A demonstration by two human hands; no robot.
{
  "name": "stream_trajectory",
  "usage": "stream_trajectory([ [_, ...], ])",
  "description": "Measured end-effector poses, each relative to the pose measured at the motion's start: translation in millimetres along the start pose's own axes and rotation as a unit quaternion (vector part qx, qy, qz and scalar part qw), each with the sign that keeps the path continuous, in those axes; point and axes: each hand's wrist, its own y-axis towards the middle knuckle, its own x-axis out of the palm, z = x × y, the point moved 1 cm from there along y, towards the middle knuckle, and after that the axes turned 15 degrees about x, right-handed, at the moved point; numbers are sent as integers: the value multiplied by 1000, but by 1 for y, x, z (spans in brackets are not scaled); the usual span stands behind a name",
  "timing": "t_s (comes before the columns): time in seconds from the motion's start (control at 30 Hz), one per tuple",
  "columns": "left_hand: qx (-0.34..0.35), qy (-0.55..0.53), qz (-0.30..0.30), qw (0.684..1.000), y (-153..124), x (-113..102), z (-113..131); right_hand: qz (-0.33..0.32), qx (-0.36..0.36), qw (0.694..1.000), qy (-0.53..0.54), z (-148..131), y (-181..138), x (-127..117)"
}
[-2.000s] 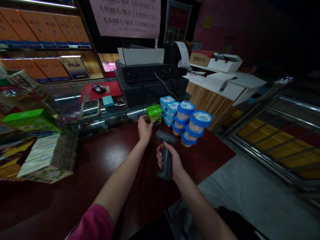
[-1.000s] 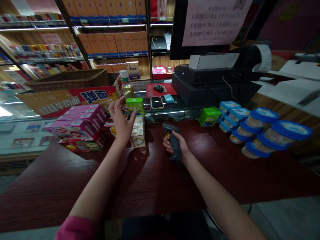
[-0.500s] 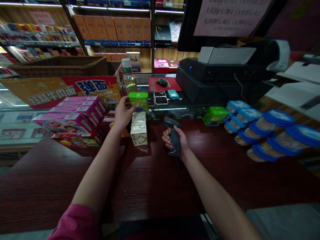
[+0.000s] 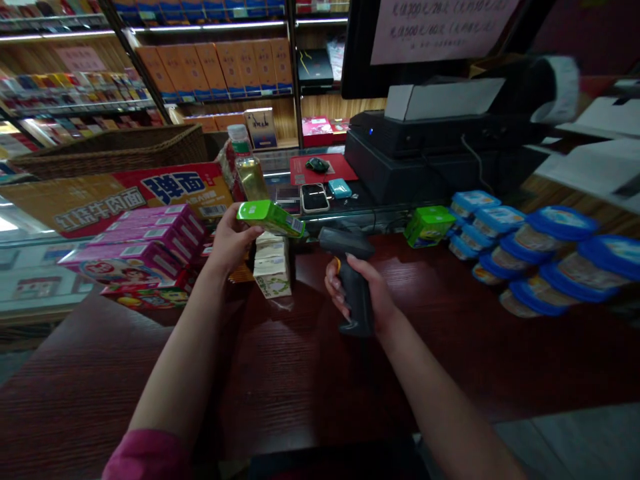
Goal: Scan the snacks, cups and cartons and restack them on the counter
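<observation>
My left hand (image 4: 233,241) is closed on a small green box (image 4: 270,217), holding it tilted above a row of cream-coloured small packs (image 4: 273,267). A barcode shows on the box's right end. In my right hand (image 4: 367,293) is a black handheld barcode scanner (image 4: 357,287), gripped by its handle with the head pointing left toward the green box. A gap separates scanner and box. Pink-purple boxes (image 4: 140,250) are stacked left of my left hand, on top of red boxes (image 4: 150,293).
Another green box (image 4: 429,225) stands at the right, beside stacked blue-lidded tubs (image 4: 560,227). Behind are a bottle (image 4: 247,167), a phone (image 4: 315,198), a mouse (image 4: 317,164) on a red mat and a black cash drawer (image 4: 425,167). A carton (image 4: 175,190) and wicker basket (image 4: 110,150) stand back left.
The green box has moved left and been turned so its barcode end faces the scanner. My right hand has raised the scanner slightly, its head now pointing left.
</observation>
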Motion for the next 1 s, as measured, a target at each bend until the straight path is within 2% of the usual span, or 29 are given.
stream_trajectory([
  [0.23, -24, 3, -14, 1000, -2, 4, 3, 16, -15, 1000, 11, 2, 4, -2],
  [0.47, -31, 33, -2, 999, -5, 8, -2, -8, -16, 1000, 19, 1, 2, -7],
  [0.6, -42, 48, -2, 998, -2, 12, 13, -14, -22, 999, 35, 2, 1, -15],
  [0.7, -35, 90, -10, 995, 2, 20, 32, 26, -22, 999, 31, -1, -9, -35],
  [0.77, -8, 116, -16, 993, 2, 33, 44, 75, -9, 997, 20, -3, -26, -54],
  [0.83, 24, 114, -31, 993, -4, 55, 52, 140, 1, 990, 4, -5, -50, -76],
  [0.9, 31, 93, -59, 993, -17, 86, 54, 219, -5, 976, -10, -7, -79, -95],
  [1.0, -6, 76, -102, 992, -48, 139, 39, 323, -28, 946, -12, -9, -119, -117],
])
